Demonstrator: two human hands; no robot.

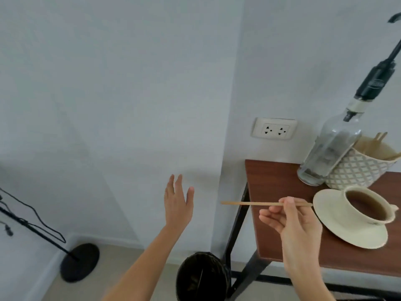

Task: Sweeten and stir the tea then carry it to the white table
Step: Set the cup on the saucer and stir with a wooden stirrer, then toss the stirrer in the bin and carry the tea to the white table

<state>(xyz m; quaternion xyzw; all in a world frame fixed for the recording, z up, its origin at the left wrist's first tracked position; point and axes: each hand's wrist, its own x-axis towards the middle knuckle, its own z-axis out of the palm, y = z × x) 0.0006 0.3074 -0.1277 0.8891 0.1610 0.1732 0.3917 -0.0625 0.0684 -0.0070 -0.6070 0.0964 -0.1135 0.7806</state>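
A cream cup of brown tea [366, 208] stands on a cream saucer [338, 231] on the brown wooden table [280, 213] at the right. My right hand [293, 220] pinches a thin wooden stir stick [249, 203], held level, left of the cup, its long end pointing left past the table edge. My left hand [179, 202] is raised in the air to the left of the table, fingers spread, holding nothing. A clear glass syrup bottle [329, 148] with a black pump top stands behind the cup.
A patterned white cup [360, 170] with several wooden sticks stands beside the bottle. A black waste bin [201, 276] sits on the floor below the table's left edge. A black stand with a round base [79, 262] and cables is at the left. A wall socket [274, 128] is above the table.
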